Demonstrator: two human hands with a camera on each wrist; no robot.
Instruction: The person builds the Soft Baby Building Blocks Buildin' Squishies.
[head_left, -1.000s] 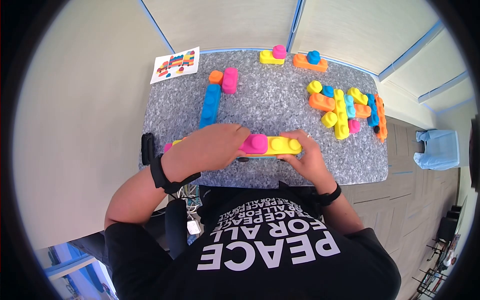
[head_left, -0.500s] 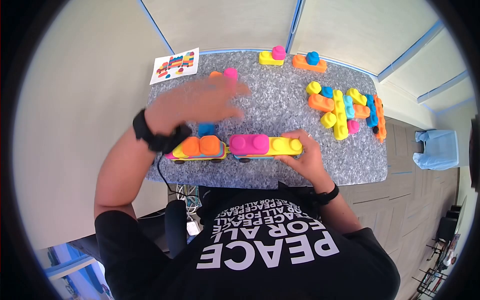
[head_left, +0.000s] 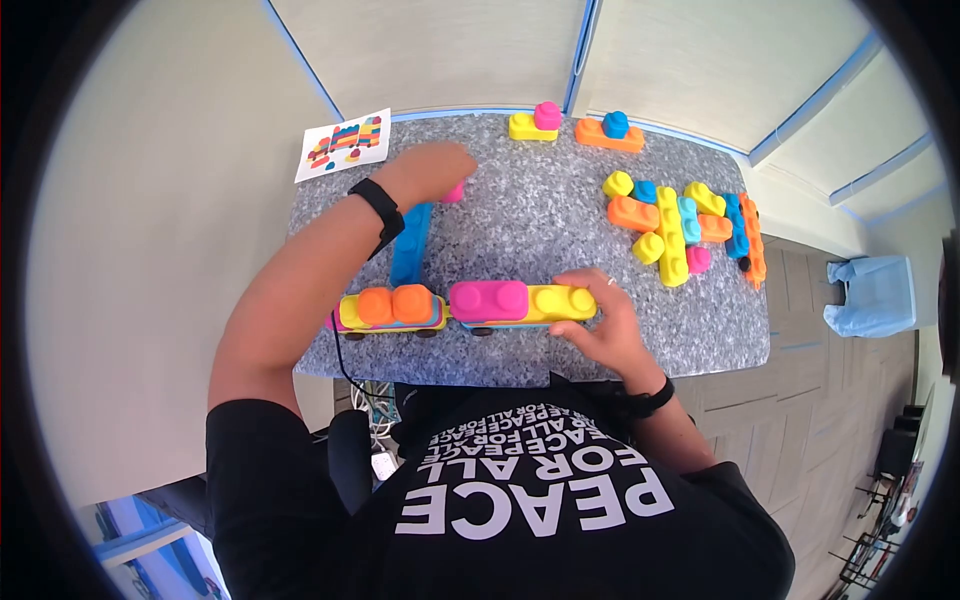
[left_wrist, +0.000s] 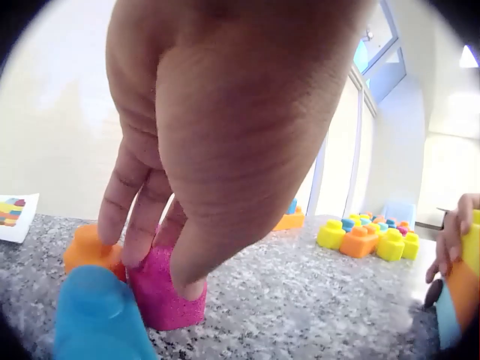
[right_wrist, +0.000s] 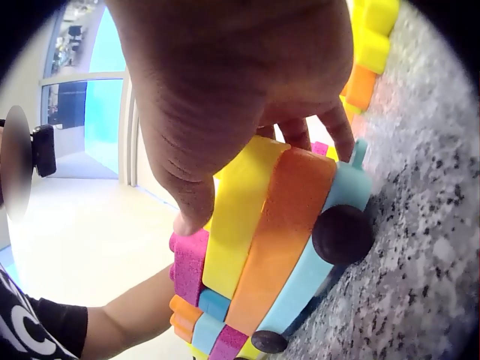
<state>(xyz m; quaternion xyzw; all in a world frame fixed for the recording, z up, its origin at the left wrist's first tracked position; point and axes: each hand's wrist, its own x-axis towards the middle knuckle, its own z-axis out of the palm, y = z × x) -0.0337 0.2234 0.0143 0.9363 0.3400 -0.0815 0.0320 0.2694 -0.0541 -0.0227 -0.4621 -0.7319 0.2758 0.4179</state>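
On the tabletop (head_left: 540, 225), the left hand (head_left: 425, 172) is pinching the pink block (left_wrist: 171, 304), ideally pressing evenly from both sides; the right hand (head_left: 612, 328) is gripping the toy train (head_left: 487, 300), ideally without tipping it.

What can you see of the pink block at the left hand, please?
The pink block has a finely grained surface that looks like matte plastic or foam. The thumb and fingers of the left hand grip it from above, hiding much of its top. It appears upright on the speckled table, beside an orange block and a blue block.
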